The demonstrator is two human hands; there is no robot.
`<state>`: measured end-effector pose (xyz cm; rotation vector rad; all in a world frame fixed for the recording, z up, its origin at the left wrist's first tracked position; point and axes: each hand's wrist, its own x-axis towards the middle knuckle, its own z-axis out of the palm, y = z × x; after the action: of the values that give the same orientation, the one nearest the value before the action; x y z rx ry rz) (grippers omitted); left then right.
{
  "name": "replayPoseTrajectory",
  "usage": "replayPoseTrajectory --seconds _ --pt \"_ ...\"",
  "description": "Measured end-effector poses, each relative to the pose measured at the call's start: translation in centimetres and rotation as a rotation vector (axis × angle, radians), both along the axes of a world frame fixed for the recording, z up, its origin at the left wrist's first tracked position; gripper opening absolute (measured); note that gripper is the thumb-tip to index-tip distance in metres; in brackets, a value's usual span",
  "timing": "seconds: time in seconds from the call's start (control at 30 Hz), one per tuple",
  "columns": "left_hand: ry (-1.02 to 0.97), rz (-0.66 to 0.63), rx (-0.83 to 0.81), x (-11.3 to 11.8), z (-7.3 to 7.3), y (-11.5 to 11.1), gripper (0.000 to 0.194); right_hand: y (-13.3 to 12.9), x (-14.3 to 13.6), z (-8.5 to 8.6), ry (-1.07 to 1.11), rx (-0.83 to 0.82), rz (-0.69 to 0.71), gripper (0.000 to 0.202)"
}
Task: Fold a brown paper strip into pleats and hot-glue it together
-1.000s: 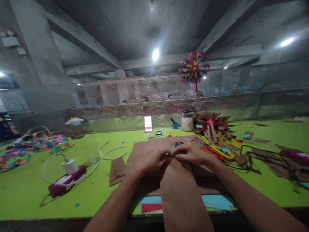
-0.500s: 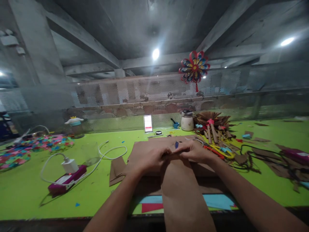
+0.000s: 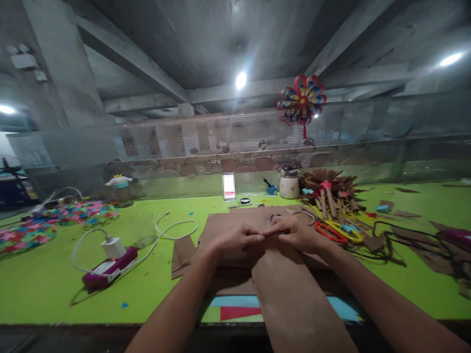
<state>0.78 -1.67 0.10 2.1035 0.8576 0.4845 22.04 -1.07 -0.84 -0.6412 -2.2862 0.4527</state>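
A long strip of brown paper [image 3: 294,289] runs from under my fingers down past the table's front edge. My left hand [image 3: 241,239] is closed on the strip's far end, thumb and fingers pressed together. Beside it, my right hand [image 3: 289,233] pinches the same end, and the fingertips of both hands meet. Underneath lie larger brown paper sheets [image 3: 217,225]. A small dark blue piece [image 3: 273,217] shows just beyond my right fingers. Light blue paper [image 3: 235,301] and red paper [image 3: 239,313] stick out at the front edge.
On the left stand a purple power strip [image 3: 99,277] with a white charger [image 3: 113,248] and a clear cup [image 3: 143,230]. Red-handled scissors [image 3: 331,233], a yellow-handled pair [image 3: 348,231] and a bundle of folded brown paper [image 3: 329,184] lie right. A jar [image 3: 289,184] stands behind.
The near part of the paper strip has swung to the right. My fingers have closed in over its far end, and the view has shifted slightly.
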Motion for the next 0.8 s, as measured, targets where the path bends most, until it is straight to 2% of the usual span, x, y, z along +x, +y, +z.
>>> replayPoseTrajectory --seconds 0.07,0.17,0.43,0.67,0.8 --pt "-0.068 0.057 -0.142 0.10 -0.06 -0.10 0.040 -0.27 0.11 0.27 0.014 0.012 -0.012 0.024" --pt "-0.131 0.141 -0.188 0.28 -0.13 -0.20 0.041 -0.53 0.29 0.59 0.024 0.024 -0.008 0.022" --pt "-0.089 0.000 -0.133 0.42 -0.02 -0.07 0.038 0.13 0.44 0.12 0.009 0.038 -0.018 0.020" --pt "-0.086 -0.044 -0.102 0.50 -0.17 -0.16 0.037 -0.09 0.45 0.43 -0.008 0.030 0.009 0.021" --pt "-0.038 -0.029 -0.073 0.54 0.07 -0.42 0.036 -0.49 0.66 0.92 -0.033 -0.038 0.042 0.024"
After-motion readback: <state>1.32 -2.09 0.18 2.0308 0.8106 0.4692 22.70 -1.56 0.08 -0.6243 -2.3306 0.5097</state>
